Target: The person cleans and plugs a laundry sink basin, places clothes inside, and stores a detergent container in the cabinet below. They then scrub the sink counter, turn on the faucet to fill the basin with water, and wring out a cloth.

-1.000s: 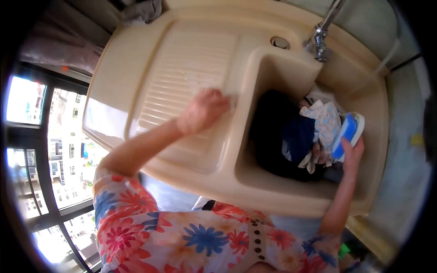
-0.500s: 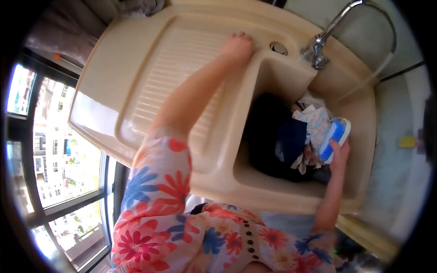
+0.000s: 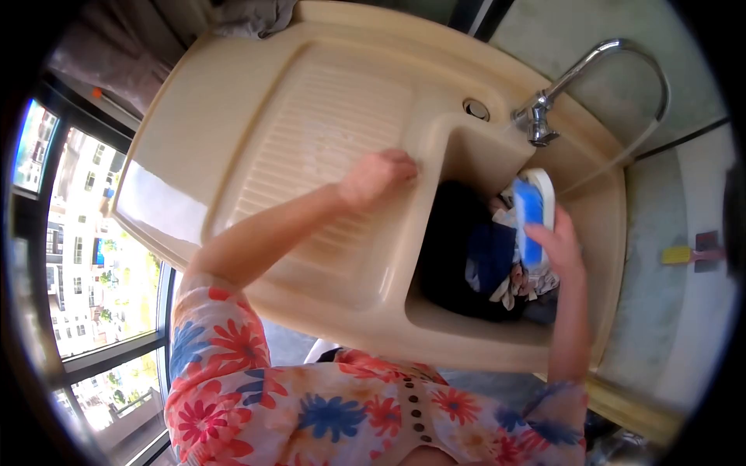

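Observation:
My right hand grips a scrub brush with blue bristles and a white back, holding it upright over the basin. Beneath it lie clothes: a large black garment, a navy piece and some pale patterned cloth. The brush covers part of that pale cloth. My left hand is closed in a loose fist over the right side of the ribbed washboard, beside the basin's left rim. Nothing shows between its fingers.
A chrome faucet at the back right lets a thin stream of water fall into the beige sink. Near it is a round metal fitting. A grey cloth lies at the far left edge. A window is on the left.
My left hand has come back toward me from the ledge near the round fitting to the washboard. My right hand has moved left and up with the brush, now more upright.

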The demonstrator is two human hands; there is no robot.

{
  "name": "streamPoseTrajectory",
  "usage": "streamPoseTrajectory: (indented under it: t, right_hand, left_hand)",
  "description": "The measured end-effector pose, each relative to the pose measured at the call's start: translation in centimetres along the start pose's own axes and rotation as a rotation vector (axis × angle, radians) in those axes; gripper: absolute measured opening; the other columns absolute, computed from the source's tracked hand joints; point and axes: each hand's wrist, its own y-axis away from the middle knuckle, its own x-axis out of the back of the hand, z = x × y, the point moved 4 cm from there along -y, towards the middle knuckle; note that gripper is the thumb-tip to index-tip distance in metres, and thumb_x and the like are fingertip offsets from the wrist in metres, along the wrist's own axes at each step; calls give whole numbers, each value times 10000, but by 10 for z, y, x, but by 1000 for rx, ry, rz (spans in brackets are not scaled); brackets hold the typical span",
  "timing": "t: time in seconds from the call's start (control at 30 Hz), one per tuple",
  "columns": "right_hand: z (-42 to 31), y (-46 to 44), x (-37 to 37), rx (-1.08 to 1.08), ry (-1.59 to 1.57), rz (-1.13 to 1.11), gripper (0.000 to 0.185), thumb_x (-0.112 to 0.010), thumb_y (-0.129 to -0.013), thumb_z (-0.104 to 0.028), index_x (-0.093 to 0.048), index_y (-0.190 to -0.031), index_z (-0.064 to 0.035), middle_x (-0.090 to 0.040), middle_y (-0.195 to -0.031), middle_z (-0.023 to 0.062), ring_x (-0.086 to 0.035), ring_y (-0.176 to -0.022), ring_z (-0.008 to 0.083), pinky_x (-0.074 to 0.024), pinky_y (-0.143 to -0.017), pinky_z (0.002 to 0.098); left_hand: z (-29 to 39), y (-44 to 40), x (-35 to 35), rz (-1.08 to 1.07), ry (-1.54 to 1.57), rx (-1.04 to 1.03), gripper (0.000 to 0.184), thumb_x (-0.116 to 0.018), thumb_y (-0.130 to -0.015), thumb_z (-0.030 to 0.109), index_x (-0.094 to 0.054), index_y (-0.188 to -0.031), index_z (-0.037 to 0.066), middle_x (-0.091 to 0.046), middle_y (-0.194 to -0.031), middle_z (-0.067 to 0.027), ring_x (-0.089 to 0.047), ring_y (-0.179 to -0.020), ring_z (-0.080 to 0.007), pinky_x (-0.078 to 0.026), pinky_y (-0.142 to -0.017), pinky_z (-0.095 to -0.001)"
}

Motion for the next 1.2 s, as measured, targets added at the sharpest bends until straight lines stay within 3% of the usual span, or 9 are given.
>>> streamPoseTrajectory:
  t: [0.1,0.27,0.37,0.6,0.73,0.87,0.97,1.03,1.2]
  right_hand:
    - [-40,-68,-31,64,62,-210,481,-606,-731,-122,-476,-1172,15,-568,-978,47,-521,-870,121,-431,-782,271]
    - [-81,-196,-96,159,267,-451,417,-613,-733,-181,-528,-1096,6,-577,-930,42,-523,-836,109,-431,-743,238]
    - [-92,-246,-127,50,297,-525,371,-618,-708,-186,-572,-1018,14,-593,-869,50,-543,-789,112,-444,-709,241]
    - [-90,-307,-185,178,541,-552,428,-607,-671,-175,-603,-1074,-32,-638,-877,46,-579,-780,132,-459,-686,261]
    - [-100,-309,-169,513,874,272,363,-624,-696,-277,-623,-1021,-115,-652,-895,80,-611,-836,233,-479,-722,330]
    - [-89,-248,-128,622,501,182,265,-599,-757,-219,-620,-980,-78,-649,-843,82,-622,-762,210,-482,-683,308]
    - [-43,-152,-86,487,363,143,167,-595,-794,-130,-622,-924,-27,-644,-783,93,-617,-691,151,-474,-630,256]
    - [2,-89,-57,227,86,20,145,-552,-829,-68,-601,-940,11,-626,-795,72,-593,-666,113,-475,-622,232]
    - [82,25,4,1,-105,245,136,-528,-849,-38,-590,-957,19,-611,-786,55,-577,-668,104,-484,-627,229]
  left_hand:
    - [-2,25,13,-60,951,736,173,-540,-799,23,-611,-956,22,-603,-941,-106,-595,-877,-236,-491,-763,-346]
    - [-22,47,52,229,1639,819,340,-317,-917,210,-430,-1186,34,-559,-1012,-171,-587,-865,-294,-512,-722,-359]
    - [-25,51,63,274,1785,795,348,-361,-920,276,-452,-1154,34,-557,-1012,-169,-584,-873,-282,-517,-693,-358]
    - [-44,53,57,297,1818,711,277,-492,-888,225,-504,-1075,21,-570,-999,-150,-575,-856,-234,-510,-664,-328]
    - [-44,39,56,332,1651,748,166,-486,-873,75,-536,-1014,4,-577,-991,-143,-570,-853,-218,-503,-671,-317]
    - [-55,-2,47,345,1607,723,187,-455,-864,11,-525,-1037,0,-582,-973,-142,-567,-853,-208,-495,-656,-304]
    - [-57,-54,40,323,1540,657,209,-445,-863,0,-504,-1062,-10,-581,-922,-127,-563,-803,-196,-490,-636,-293]
    - [-70,-94,27,320,1498,570,205,-446,-866,14,-493,-1063,-17,-565,-851,-103,-540,-728,-177,-473,-594,-280]
    - [-77,-172,-7,330,1296,660,196,-479,-880,120,-501,-1025,-10,-456,-656,-40,-425,-542,-132,-357,-447,-256]
